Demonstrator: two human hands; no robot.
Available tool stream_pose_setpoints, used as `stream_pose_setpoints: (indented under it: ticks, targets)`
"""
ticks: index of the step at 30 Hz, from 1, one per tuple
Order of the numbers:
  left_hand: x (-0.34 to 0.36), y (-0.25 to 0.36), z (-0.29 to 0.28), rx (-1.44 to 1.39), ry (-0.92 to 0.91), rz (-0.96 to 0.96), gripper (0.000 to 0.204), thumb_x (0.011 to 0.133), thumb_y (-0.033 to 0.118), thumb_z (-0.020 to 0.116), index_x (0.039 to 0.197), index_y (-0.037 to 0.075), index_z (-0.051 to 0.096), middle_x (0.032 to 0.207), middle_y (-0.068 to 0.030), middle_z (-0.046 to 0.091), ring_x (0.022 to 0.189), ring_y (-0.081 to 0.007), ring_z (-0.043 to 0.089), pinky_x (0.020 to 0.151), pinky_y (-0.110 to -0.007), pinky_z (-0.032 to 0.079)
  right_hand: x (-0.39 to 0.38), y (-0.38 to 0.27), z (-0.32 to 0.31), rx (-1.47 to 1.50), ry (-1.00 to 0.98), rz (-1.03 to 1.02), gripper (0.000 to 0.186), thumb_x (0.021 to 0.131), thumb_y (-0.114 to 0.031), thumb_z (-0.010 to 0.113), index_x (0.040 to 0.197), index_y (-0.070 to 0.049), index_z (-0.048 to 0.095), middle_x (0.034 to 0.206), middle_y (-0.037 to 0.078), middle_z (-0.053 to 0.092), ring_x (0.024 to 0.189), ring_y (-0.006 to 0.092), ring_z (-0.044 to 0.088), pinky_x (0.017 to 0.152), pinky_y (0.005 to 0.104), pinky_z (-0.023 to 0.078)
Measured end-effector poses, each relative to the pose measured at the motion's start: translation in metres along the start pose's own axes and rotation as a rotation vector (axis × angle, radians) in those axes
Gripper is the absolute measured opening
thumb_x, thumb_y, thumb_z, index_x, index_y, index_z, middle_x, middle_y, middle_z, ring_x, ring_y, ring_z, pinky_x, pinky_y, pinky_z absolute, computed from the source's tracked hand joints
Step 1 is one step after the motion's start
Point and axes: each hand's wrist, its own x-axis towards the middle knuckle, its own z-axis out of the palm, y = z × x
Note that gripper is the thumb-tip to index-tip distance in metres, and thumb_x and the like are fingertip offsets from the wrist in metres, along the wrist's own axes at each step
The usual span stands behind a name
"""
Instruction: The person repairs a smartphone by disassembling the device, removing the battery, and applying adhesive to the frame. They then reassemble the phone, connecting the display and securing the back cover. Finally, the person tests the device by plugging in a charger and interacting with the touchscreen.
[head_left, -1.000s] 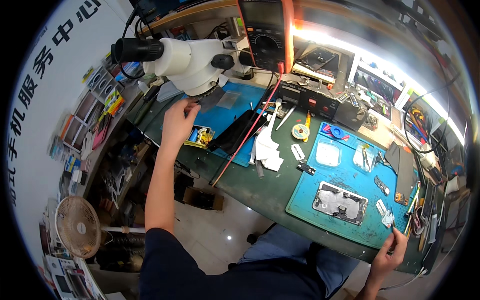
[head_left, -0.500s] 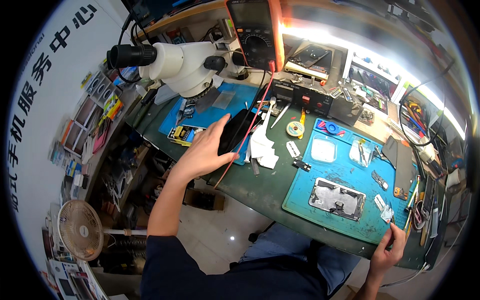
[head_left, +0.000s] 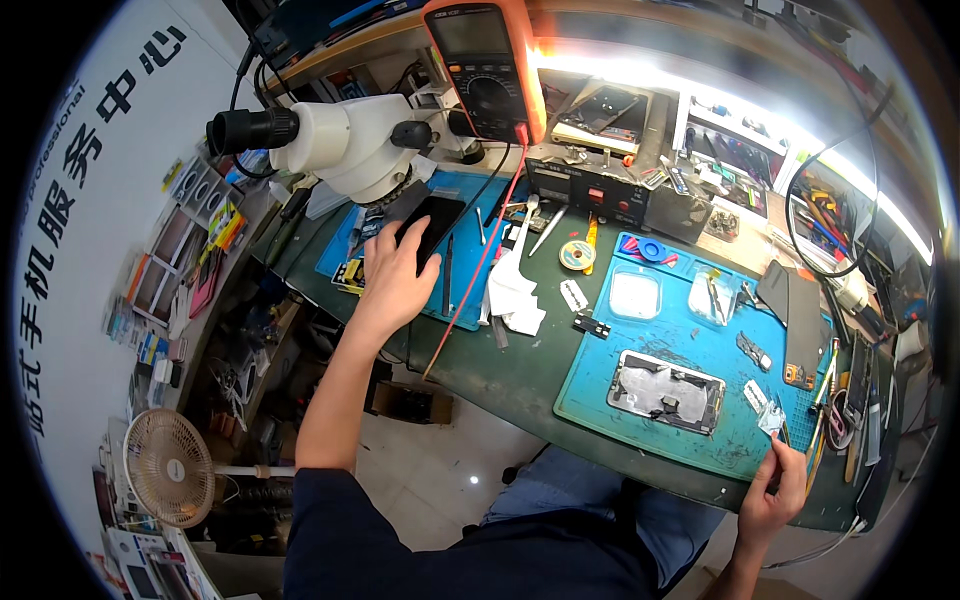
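Observation:
At the left, my left hand (head_left: 395, 285) is laid over the lower part of a black smartphone (head_left: 437, 222), fingers on its left side and thumb at its right edge. The phone is at the back of the left blue mat (head_left: 462, 318), close to the microscope (head_left: 345, 145). My right hand (head_left: 775, 485) is by the front right edge of the larger blue mat (head_left: 580, 392). Its thumb and forefinger are pinched together beside a small crumpled clear piece (head_left: 770, 418); what they hold is too small to make out. An opened phone housing (head_left: 667, 391) lies on this mat.
An orange multimeter (head_left: 487, 75) stands at the back, its red lead (head_left: 480, 275) crossing the left mat. White tissue (head_left: 513, 292), a solder spool (head_left: 577, 255), clear tubs (head_left: 635, 293) and a black power supply (head_left: 600, 195) are between and behind the mats. A fan (head_left: 170, 467) stands lower left.
My left hand has shifted the phone left and back, toward the microscope. A dark slim tool on the left mat now shows. My right hand stays nearly in place; the view has shifted slightly.

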Motion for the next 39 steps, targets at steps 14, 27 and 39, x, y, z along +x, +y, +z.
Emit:
stream_pose_setpoints:
  ticks: [14,27,39]
  targets:
    - [-0.002,0.011,0.027,0.050,0.059,0.124,0.075,0.094,0.052,0.072,0.148,0.003,0.053,0.151,-0.0278,0.048,0.140,-0.0447,0.042,0.115,-0.055,0.036,-0.004,0.006,-0.002,-0.007,-0.027,0.010,0.012,0.102,0.003,0.060,0.111,0.003,0.068,0.091,0.005,0.062,0.072,0.0097,0.053,0.059,0.0241,0.039]
    - [-0.053,-0.120,-0.034,-0.185,0.072,-0.051,0.087,0.085,0.017,0.083,0.159,0.007,0.038,0.162,-0.0209,0.040,0.151,-0.0374,0.036,0.126,-0.046,0.029,-0.008,0.007,-0.002,0.017,-0.022,0.022,0.014,0.103,0.000,0.060,0.114,0.004,0.068,0.092,0.003,0.062,0.072,0.0096,0.049,0.060,0.0247,0.037]
    - [0.006,-0.131,-0.055,-0.129,-0.386,0.230,0.067,0.077,0.019,0.088,0.137,0.005,0.060,0.130,-0.0150,0.060,0.126,-0.0342,0.057,0.109,-0.041,0.046,-0.006,0.015,0.003,0.037,0.008,0.012,0.015,0.104,0.000,0.059,0.115,0.004,0.068,0.093,0.003,0.062,0.074,0.0090,0.050,0.061,0.0238,0.037]
